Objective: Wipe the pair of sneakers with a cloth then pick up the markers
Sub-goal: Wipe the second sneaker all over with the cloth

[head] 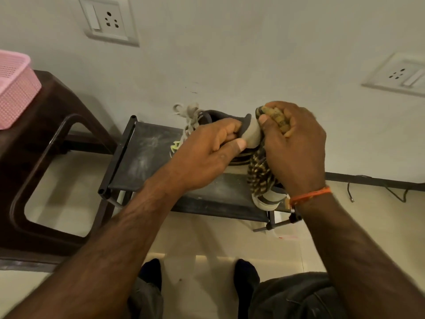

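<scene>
**Cloth on the heel of one sneaker, both hands busy**

I count two hands, two sneakers, one cloth, one rack, one stool, one basket and two wall sockets. I can see no markers, and there is no brand, label or writing I can read anywhere.

My left hand [207,155] grips the first sneaker [249,132] at its heel, thumb pressed on the pale heel patch and fingers curled over the dark collar. That sneaker stands at the back edge of the rack [142,155], close to the wall, with its pale laces [189,118] loose toward the rack's back left.

My right hand [296,143] is closed round the cloth [261,171], a brown-and-cream checked piece. It is bunched in the fingers and pressed against the heel, just beside the left thumb; the rest hangs down from the palm.

The second sneaker [268,200] lies at the rack's front right corner, under my right wrist and mostly hidden by the hanging cloth; only a pale, grey-banded end shows.

An orange thread [310,195] circles my right wrist. A dark stool [53,125] stands left of the rack, with a pink basket [13,88] on it. One socket [108,20] sits on the wall upper left, the other socket [400,74] at the right.
</scene>
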